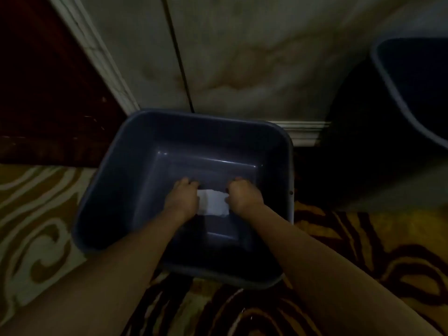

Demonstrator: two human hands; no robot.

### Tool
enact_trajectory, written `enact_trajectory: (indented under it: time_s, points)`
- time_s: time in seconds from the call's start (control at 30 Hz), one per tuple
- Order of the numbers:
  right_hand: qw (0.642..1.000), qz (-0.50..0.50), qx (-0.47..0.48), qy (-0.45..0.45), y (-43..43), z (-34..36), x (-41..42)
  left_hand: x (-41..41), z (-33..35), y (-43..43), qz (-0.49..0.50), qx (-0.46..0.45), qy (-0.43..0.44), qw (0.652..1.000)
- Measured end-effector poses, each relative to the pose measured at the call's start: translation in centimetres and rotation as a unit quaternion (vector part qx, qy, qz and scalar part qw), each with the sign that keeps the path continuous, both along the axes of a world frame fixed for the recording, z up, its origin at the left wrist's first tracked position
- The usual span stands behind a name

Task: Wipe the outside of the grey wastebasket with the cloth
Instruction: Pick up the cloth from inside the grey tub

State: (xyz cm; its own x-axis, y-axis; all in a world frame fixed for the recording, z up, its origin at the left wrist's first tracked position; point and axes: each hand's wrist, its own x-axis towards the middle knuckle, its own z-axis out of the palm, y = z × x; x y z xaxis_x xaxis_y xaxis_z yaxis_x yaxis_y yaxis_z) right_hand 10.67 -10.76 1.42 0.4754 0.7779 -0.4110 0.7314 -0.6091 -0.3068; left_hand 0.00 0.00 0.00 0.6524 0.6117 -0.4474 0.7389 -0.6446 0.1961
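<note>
both hands, left (181, 199) and right (244, 197), pinch a soft white cloth (213, 203) between them, above the open grey bin (101, 190); bin looks light, rigid, best steadied by its rim

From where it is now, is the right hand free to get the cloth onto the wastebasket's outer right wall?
Probably yes. The right hand holds the cloth inside the grey wastebasket; lifted over the rim, nothing blocks the right wall, with the second bin standing apart.
</note>
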Motion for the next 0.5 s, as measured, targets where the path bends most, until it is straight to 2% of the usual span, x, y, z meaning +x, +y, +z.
enact_trajectory:
  time_s: [0.1, 0.2, 0.27, 0.37, 0.5]
  points:
    - [1.0, -0.006, 0.006, -0.027, 0.4, -0.8, -0.2, 0.3, -0.7, 0.4, -0.005, 0.012, -0.01, 1.0]
    - [1.0, -0.003, -0.001, -0.025, 0.6, -0.9, -0.9, 0.5, -0.2, 0.4, 0.004, -0.035, 0.005, 0.999]
    - [0.999, -0.008, 0.0, -0.031, 0.5, -0.3, -0.9, 0.7, 0.6, 0.6, 0.004, -0.035, -0.004, 0.999]
    - [0.994, -0.091, 0.042, 0.047, -0.1, 1.3, 0.1, 1.5, 2.1, 0.9, 0.051, -0.08, -0.074, 0.993]
    - [0.967, -0.179, 0.143, 0.109, -1.8, 5.0, 2.4, 3.2, 5.3, 0.3, 0.114, -0.199, -0.183, 0.956]
